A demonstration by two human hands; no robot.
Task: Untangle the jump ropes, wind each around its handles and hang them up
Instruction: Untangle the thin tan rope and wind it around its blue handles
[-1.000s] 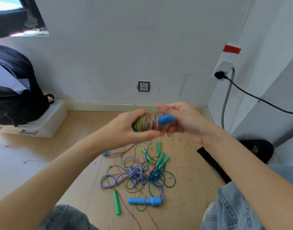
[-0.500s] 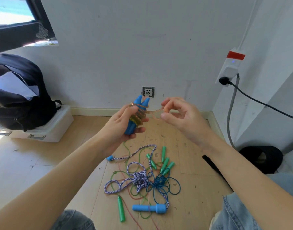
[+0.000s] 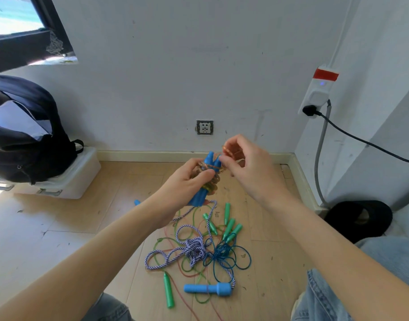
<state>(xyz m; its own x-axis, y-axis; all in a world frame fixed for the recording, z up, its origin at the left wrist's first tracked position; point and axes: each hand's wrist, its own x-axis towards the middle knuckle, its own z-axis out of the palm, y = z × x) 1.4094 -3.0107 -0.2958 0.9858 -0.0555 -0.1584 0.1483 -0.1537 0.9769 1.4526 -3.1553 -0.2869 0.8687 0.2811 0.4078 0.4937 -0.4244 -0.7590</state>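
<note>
My left hand [image 3: 187,181] grips a pair of blue handles [image 3: 204,181] held upright, with an amber rope wound round them. Beside their tips, my right hand [image 3: 247,167] pinches the loose amber rope end [image 3: 230,151]. Below on the floor lies a tangle of ropes [image 3: 198,249]: a purple-white braided rope, a dark blue cord [image 3: 231,258], thin green and red cords. Several green handles [image 3: 229,224] lie by it, one more green handle [image 3: 168,290] lies nearer, and a light blue handle [image 3: 208,288] lies at the front.
A dark backpack [image 3: 25,133] sits on a white plastic box [image 3: 66,179] at the left wall. A wall socket [image 3: 204,127] is straight ahead, a power strip [image 3: 319,89] with a black cable on the right. A black round object [image 3: 358,218] lies by my right knee.
The handles stay upright in my left hand. My right hand has moved in from the right to the handle tips, carrying the rope end up. The view has tilted slightly.
</note>
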